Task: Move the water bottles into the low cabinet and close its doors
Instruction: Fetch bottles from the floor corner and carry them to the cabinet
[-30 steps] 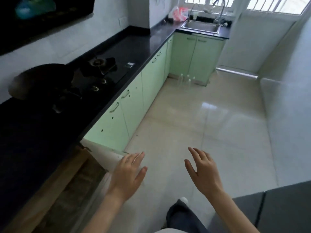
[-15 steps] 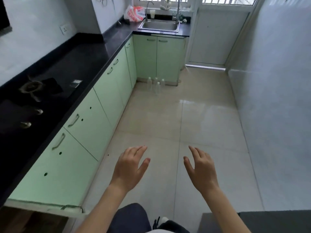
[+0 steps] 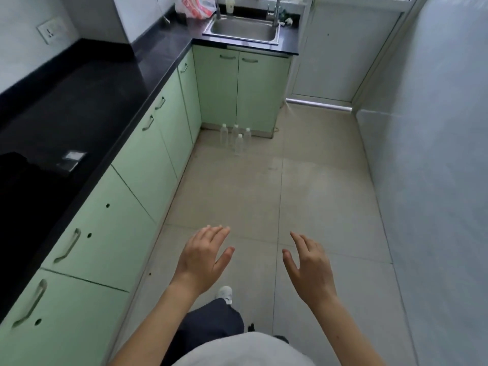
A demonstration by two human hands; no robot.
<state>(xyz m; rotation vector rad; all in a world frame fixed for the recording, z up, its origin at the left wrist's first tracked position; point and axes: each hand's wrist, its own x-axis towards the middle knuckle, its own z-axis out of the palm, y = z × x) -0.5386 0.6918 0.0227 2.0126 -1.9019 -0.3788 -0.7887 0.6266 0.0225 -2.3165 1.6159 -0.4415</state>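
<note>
Our left hand (image 3: 200,262) and right hand (image 3: 309,268) hang spread and empty; the four clear water bottles (image 3: 235,138), upper centre, look light, slippery; we'd grip mid-body.

Four water bottles (image 3: 235,138) stood clustered on the floor (image 3: 317,196) right in front of the under-sink cabinet (image 3: 241,88), with the sink (image 3: 243,29) above it. Counter (image 3: 92,101) and cabinets ran down the left, wall (image 3: 435,154) on the right, both hands well short of the bottles.
</note>
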